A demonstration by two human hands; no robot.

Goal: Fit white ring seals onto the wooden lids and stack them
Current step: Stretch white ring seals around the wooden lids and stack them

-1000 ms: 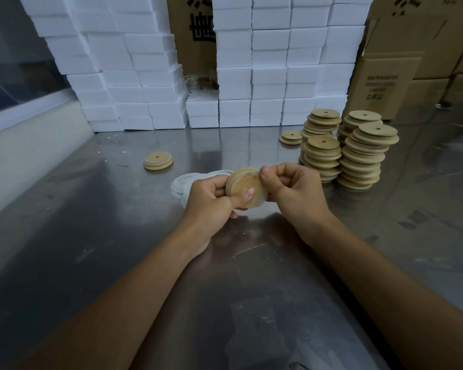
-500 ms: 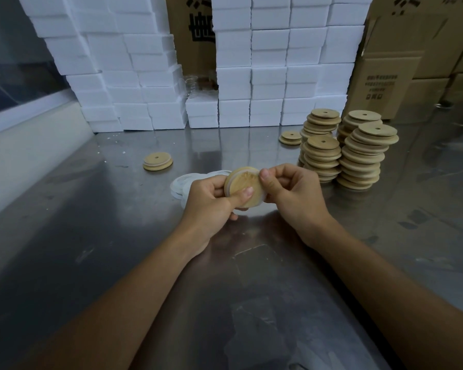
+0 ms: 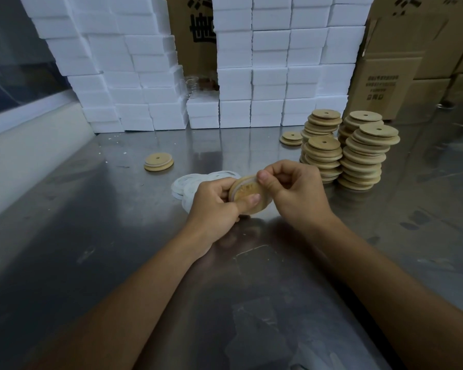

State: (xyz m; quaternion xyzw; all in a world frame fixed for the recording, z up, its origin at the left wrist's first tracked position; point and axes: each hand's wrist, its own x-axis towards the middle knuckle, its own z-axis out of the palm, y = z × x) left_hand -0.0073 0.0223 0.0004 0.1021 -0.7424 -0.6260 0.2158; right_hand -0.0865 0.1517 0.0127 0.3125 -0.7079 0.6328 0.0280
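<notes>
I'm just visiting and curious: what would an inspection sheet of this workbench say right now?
Surface: shiny metal table, scuffed, with small white crumbs near the back.
Job's things: one wooden lid held on edge above the table, a white ring seal partly round its rim; loose white ring seals lying behind the hands; tall lid stacks at right; a low pile of lids at left; another low pile of lids by the tall stacks.
Clutter: nothing seen.
Hands: left hand grips the lid; right hand pinches the seal at the lid's top edge.
Cables: nothing seen.
Surroundings: white foam blocks stacked behind; cardboard boxes at right.
</notes>
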